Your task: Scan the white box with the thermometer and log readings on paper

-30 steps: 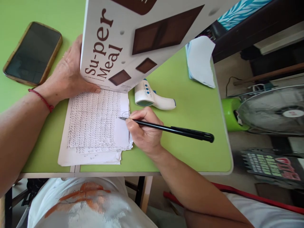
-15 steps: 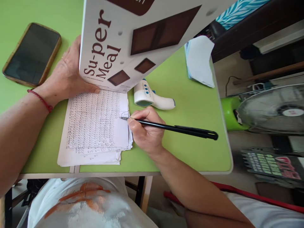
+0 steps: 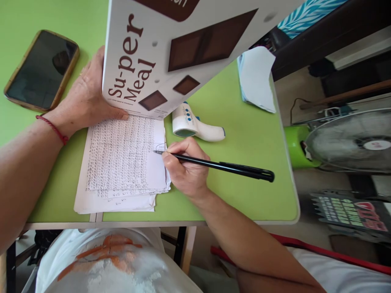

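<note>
My right hand pinches a black pen, whose tip meets the right part of a handwritten sheet. Rows of small writing cover most of that sheet, the top one of a loose stack of papers. My left hand, a red cord round its wrist, grips the lower left edge of a white box printed "Su-per Meal", thumb in front. The box stands tilted over the top of the sheet and hides that part. Just beyond my right hand lies a white infrared thermometer.
A phone in a brown-edged case lies left on the green table. Folded white paper rests near the right edge. Off the table to the right stand a fan and a dark printed sign.
My right hand has shifted slightly left, and the pen's rear end has swung a little left and down. The left hand and box stay nearly still. A dark reflection now shows on the phone.
</note>
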A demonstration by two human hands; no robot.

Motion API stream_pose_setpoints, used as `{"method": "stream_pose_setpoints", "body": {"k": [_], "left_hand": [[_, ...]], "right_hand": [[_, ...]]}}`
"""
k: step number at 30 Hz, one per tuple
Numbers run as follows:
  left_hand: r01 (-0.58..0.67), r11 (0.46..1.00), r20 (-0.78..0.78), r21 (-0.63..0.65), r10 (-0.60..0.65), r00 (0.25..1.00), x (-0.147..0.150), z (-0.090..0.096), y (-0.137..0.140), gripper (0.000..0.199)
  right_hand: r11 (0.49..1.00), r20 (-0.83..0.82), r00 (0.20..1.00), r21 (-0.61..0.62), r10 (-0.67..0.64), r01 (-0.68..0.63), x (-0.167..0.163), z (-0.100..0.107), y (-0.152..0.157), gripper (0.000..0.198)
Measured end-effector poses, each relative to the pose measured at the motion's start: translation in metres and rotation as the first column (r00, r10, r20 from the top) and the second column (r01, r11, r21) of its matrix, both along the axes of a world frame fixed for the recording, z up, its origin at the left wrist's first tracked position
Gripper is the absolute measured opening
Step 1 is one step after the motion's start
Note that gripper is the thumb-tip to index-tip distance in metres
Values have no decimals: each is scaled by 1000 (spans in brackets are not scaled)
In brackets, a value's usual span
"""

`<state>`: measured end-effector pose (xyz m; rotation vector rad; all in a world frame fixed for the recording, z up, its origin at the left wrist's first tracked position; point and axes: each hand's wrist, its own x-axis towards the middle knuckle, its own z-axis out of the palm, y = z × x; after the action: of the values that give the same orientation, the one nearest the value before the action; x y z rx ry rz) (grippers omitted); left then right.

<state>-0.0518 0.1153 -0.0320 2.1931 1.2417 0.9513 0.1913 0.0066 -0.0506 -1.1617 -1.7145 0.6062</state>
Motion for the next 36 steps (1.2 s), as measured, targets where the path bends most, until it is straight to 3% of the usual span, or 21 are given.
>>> {"method": "stream_pose_setpoints", "body": {"k": [16,20,23,26,29,36], "left_hand": [[14,1000,26,-20,-14,1000,0,-1,2,102],[0,1000,25,-17,0,1000,0,0,0,102],[18,1000,28,15,-19,999,0,-1,0,97],[38,999,27,25,-39,999,-1,-1,0,97],[38,999,24,6,-38,999,-1,-1,0,96],[38,998,122,-45,-32,992,1,0,0,106]], "right_hand": [[1000,39,999,2,3,-3,1,0,-1,19],[989,54,999,145,-10,2,5,1,1,19],[962,111,989,265,-99,66,11,7,3,20],[930,267,952,366,-150,44,18,17,6,25],[908,420,902,410,-101,-89,24,26,7,24],[926,725,689,252,12,-282,31,36,1,18]]}}
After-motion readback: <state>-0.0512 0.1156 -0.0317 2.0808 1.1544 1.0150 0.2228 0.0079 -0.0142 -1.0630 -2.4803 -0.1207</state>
